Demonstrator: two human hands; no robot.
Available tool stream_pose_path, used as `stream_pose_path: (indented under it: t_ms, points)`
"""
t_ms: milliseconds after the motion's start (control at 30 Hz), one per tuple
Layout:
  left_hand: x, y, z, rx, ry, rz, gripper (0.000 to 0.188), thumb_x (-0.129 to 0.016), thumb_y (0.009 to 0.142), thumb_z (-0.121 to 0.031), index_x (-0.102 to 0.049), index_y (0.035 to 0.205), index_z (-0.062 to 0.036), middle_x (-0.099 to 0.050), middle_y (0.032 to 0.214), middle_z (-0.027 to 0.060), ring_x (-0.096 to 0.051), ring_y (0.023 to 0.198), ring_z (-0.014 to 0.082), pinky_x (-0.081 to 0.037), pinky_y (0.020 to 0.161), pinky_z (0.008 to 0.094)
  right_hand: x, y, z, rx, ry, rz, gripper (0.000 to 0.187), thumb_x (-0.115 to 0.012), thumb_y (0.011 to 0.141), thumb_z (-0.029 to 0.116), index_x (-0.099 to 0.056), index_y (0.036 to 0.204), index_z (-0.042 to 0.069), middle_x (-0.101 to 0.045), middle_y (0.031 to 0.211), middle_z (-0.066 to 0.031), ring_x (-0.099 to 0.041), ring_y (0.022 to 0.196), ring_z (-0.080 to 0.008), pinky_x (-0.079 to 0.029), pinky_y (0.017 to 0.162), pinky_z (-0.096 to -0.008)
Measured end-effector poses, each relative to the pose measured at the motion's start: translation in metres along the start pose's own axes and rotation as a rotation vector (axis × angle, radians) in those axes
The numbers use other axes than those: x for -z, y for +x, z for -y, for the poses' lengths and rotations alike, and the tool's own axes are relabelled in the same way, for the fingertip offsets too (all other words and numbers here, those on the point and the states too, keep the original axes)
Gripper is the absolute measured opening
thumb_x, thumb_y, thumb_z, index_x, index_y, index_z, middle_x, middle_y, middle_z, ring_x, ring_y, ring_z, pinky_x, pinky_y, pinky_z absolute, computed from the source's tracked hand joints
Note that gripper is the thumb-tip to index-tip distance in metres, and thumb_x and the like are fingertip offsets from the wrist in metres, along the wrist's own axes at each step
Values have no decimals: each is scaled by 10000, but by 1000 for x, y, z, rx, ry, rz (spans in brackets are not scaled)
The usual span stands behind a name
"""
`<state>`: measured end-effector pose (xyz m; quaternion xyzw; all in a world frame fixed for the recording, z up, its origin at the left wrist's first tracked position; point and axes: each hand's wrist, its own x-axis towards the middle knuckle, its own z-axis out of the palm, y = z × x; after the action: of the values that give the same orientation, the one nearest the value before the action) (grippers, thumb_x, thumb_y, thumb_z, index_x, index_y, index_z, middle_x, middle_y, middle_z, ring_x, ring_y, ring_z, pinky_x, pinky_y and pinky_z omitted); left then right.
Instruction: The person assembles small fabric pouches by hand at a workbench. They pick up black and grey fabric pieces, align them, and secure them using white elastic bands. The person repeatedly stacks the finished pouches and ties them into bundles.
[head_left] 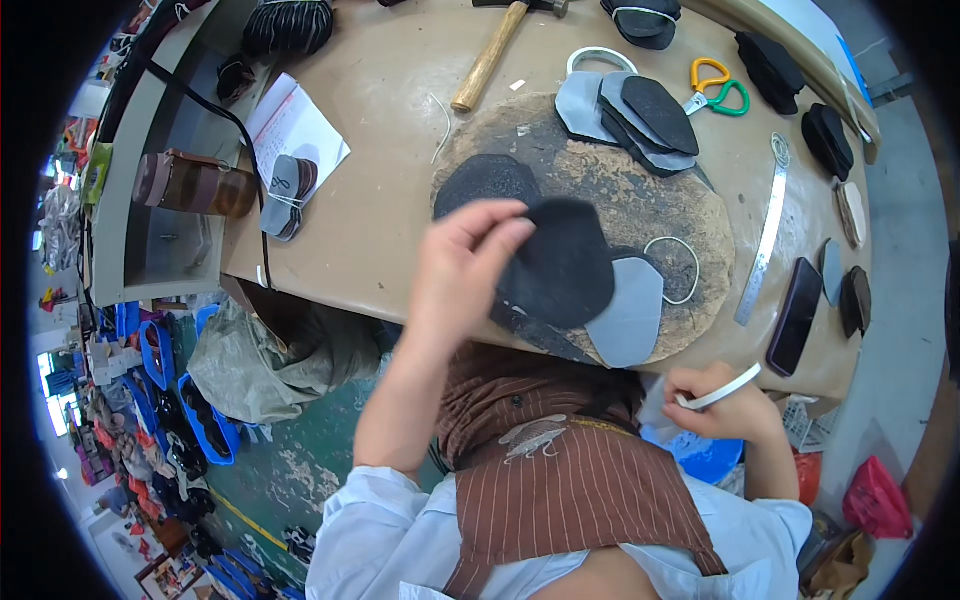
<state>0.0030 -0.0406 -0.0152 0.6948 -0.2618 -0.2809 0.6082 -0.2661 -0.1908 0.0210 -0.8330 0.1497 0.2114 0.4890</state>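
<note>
My left hand (455,265) pinches a black oval material piece (565,265) by its edge, thumb and fingers closed on it. The piece hangs over a worn round board (700,215). Beneath and beside it lie another black piece (485,182) and a light grey piece (632,310), with a thin pale elastic band (690,290) next to the grey one. Low at the right, near the table's front edge, my right hand (720,402) is closed round a slim white pen-like stick (728,388). Its exact kind does not show.
Stacked grey and black pieces (650,115) sit at the board's far side, by a tape roll (600,58) and scissors (718,92). A hammer (490,55), metal ruler (765,230), phone (795,318) and banded bundles (290,195) lie around. A brown bottle (195,185) is at the left.
</note>
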Motion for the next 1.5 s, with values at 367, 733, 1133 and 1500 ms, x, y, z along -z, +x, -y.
stream_pose_path:
  t_ms: [367, 733, 1133, 1500]
  points:
    - [-57, -66, -1, -383, 545, 501, 196, -714, 780, -266, -671, 754, -76, -600, 873, 39, -541, 917, 226, -318, 862, 429, 20, 75, 27, 622, -102, -651, 223, -690, 779, 64, -678, 1002, 54, -663, 858, -104, -637, 745, -288, -499, 669, -381]
    - [-61, -85, 19, 50, -29, 238, 450, -532, 923, -28, -351, 1336, -20, -321, 1382, 155, -374, 1275, 267, -392, 1017, 384, -40, 99, -18, 487, -289, -889, 193, -719, 716, -6, -619, 878, 19, -636, 1056, -149, -626, 1046, -344, -483, 944, -470]
    - [-50, -43, 18, 243, -206, 535, 448, -591, 922, -66, -438, 1327, 50, -604, 1099, 70, -573, 934, 101, -489, 822, 252, -37, 89, -18, 663, -287, -1087, 262, -768, 652, 13, -672, 890, 71, -657, 931, -72, -635, 827, -247, -474, 766, -367]
    - [-58, -40, 39, 396, -387, 435, 211, -528, 958, -78, -621, 1122, 15, -650, 912, -15, -525, 767, 6, -438, 658, 191, -41, 91, -18, 527, -282, -969, 226, -746, 676, -17, -626, 855, 51, -683, 1006, -119, -661, 927, -279, -482, 870, -399]
